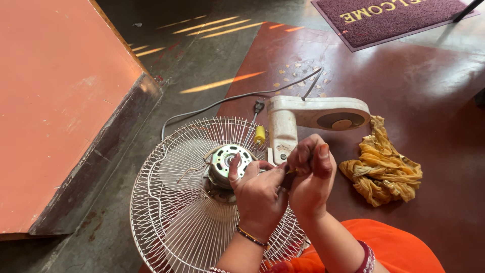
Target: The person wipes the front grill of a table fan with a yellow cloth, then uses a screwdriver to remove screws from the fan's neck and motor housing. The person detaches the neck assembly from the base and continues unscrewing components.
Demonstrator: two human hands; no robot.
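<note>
So you're sitting on the floor with the white wire fan guard (172,212) lying flat in front of you, and the bare fan motor (228,163) is sitting at its hub, shaft end pointing up toward you. Your left hand (257,194) is resting right against the motor's near side, fingers curled in, thumb up. Your right hand (312,174) is just beside it, touching it, fingers pinched closed around something small and yellowish (292,172); can't really tell what it is, a wire end or a thin tool tip. So both hands are closed up tight, and the left one is nearer the motor.

The motor is lying up and to the left of your hands. The cream fan neck housing (303,119) is running away from you, then bending right, with the grey power cord (222,101) trailing off behind. A yellow-handled screwdriver (259,132) is lying across the guard near the housing. A crumpled yellow cloth (381,164) is sitting well to the right. No containers anywhere here.
</note>
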